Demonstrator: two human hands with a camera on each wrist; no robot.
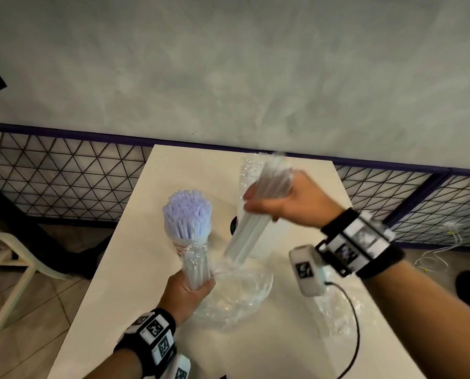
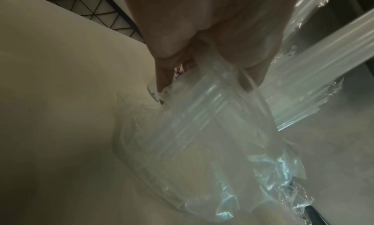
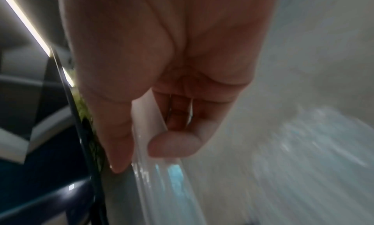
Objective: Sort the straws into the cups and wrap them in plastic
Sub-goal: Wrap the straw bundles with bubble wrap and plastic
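My right hand (image 1: 288, 199) fingers clamp straw bundle (image 1: 248, 228) mid-length; long axis slopes down-left toward plastic bag (image 1: 236, 294) mouth. My left hand (image 1: 186, 292) grips bag neck with straws, nearer. Filled cup (image 1: 186, 236) just beyond.

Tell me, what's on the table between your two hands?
In the head view, between the left hand and right hand lies crumpled clear plastic wrap on the table, with the right hand's straws slanting down over it.

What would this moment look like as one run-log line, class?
left hand: grips wrapped straws | right hand: holds straw bundle, tilted | cup: full of straws, on table
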